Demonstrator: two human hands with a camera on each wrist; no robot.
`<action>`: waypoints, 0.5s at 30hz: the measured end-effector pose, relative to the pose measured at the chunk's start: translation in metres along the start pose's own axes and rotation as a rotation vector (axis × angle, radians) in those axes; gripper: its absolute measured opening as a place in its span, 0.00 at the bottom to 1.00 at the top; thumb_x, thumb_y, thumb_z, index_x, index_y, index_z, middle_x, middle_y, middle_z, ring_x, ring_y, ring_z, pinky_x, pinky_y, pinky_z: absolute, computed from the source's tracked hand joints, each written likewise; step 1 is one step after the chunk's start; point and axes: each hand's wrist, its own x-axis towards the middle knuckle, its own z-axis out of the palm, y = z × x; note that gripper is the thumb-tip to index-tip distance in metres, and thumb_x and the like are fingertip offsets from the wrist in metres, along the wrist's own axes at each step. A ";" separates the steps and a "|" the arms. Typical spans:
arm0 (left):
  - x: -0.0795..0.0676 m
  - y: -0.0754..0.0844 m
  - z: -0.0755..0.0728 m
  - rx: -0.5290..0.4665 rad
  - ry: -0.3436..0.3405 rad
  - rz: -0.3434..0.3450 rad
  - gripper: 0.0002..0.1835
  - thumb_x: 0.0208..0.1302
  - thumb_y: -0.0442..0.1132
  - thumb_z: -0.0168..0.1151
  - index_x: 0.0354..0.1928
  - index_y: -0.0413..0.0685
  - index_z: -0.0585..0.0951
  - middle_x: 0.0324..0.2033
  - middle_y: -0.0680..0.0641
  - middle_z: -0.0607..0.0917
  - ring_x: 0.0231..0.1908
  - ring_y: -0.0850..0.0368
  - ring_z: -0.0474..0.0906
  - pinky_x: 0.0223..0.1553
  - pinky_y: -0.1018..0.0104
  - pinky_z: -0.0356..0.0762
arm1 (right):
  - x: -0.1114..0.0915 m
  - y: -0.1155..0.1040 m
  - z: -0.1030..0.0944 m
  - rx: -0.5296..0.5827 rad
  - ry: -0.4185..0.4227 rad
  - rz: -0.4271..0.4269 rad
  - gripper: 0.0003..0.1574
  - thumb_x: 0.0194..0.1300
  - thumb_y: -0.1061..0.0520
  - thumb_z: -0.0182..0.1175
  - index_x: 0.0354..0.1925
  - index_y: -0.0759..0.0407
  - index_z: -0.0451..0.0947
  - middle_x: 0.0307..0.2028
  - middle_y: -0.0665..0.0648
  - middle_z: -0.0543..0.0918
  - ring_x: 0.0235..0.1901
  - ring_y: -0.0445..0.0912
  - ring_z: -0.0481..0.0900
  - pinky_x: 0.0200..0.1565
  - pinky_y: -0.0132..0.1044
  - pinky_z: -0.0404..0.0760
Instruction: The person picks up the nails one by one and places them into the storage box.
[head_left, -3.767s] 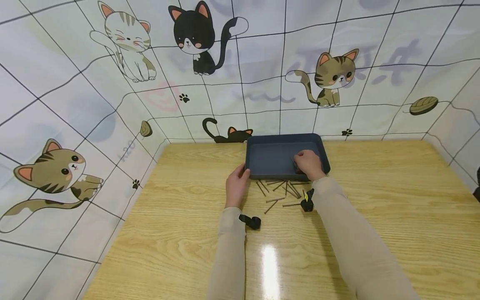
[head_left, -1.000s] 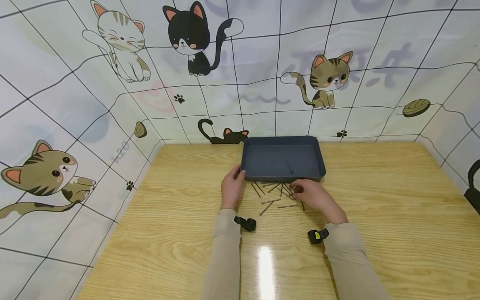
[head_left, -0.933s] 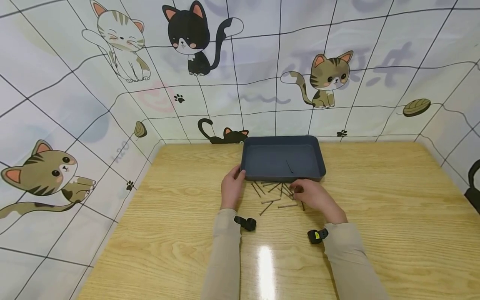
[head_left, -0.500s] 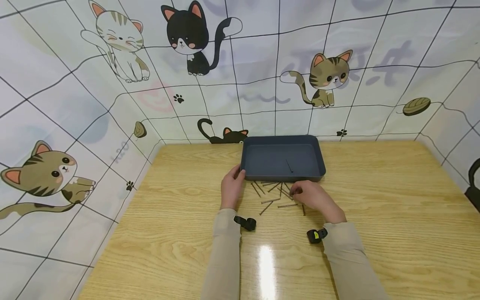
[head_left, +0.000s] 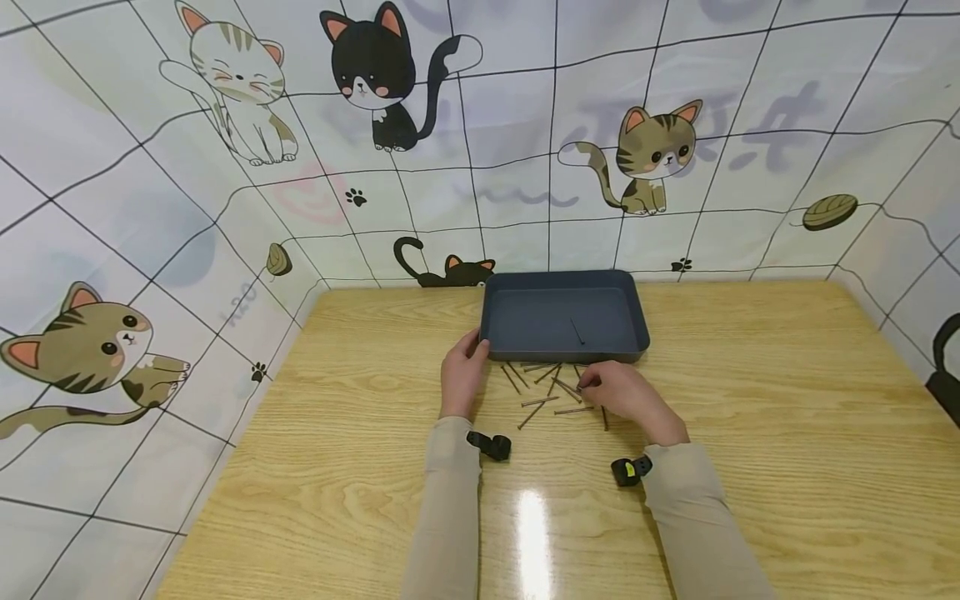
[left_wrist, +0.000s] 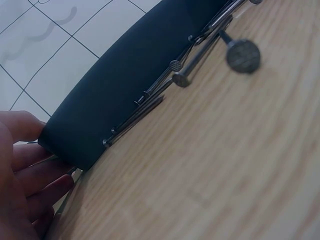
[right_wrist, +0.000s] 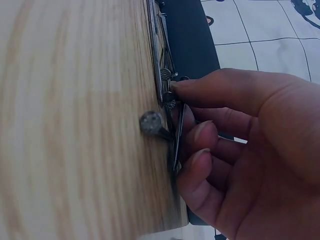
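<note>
A dark blue-grey tray [head_left: 565, 357] stands at the back of the table, with one nail [head_left: 577, 331] lying in it. My left hand [head_left: 462, 379] holds its near left corner, thumb on the rim; in the left wrist view, the fingers [left_wrist: 42, 175] lie at the tray's end. In front of the tray, several loose nails [head_left: 539, 402] lie scattered and partly crossed. Over their right part, my right hand [head_left: 630, 393] pinches a nail near its head between thumb and fingers [right_wrist: 192, 90]. The hand hides part of the pile.
The wooden table [head_left: 360, 467] runs up to a wall covering [head_left: 517, 142] printed with cats and grid lines. Small black wrist cameras sit on both sleeves. A dark object [head_left: 947, 362] shows at the right edge.
My right hand has left the tray's inside and come down to the nails; one nail now lies in the tray. Lately its fingers shifted slightly left and some nails turned. The left hand stays.
</note>
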 end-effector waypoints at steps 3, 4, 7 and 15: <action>0.000 0.000 0.000 -0.003 0.000 0.003 0.21 0.62 0.51 0.52 0.57 0.58 0.74 0.51 0.55 0.76 0.53 0.57 0.69 0.52 0.57 0.66 | 0.001 -0.001 0.000 -0.017 0.028 0.014 0.12 0.59 0.55 0.56 0.39 0.57 0.80 0.35 0.54 0.80 0.31 0.45 0.75 0.36 0.42 0.73; -0.001 0.000 0.000 -0.005 -0.001 0.003 0.21 0.62 0.50 0.52 0.57 0.58 0.73 0.51 0.55 0.76 0.53 0.57 0.69 0.52 0.57 0.66 | 0.000 -0.001 0.000 -0.016 0.034 0.019 0.12 0.59 0.54 0.56 0.40 0.58 0.79 0.36 0.54 0.80 0.33 0.46 0.76 0.37 0.43 0.73; -0.001 0.001 -0.001 -0.009 -0.005 -0.004 0.20 0.63 0.50 0.51 0.57 0.58 0.73 0.51 0.55 0.76 0.53 0.57 0.69 0.52 0.57 0.66 | -0.001 -0.002 -0.001 -0.001 0.050 0.027 0.14 0.59 0.53 0.55 0.41 0.58 0.78 0.37 0.55 0.80 0.34 0.47 0.76 0.36 0.43 0.73; -0.002 0.002 -0.001 -0.014 -0.009 -0.018 0.20 0.63 0.49 0.51 0.57 0.59 0.73 0.52 0.56 0.76 0.54 0.58 0.69 0.53 0.57 0.65 | -0.005 -0.001 -0.003 0.046 0.088 0.012 0.14 0.61 0.53 0.53 0.41 0.59 0.78 0.35 0.55 0.79 0.28 0.43 0.75 0.31 0.39 0.73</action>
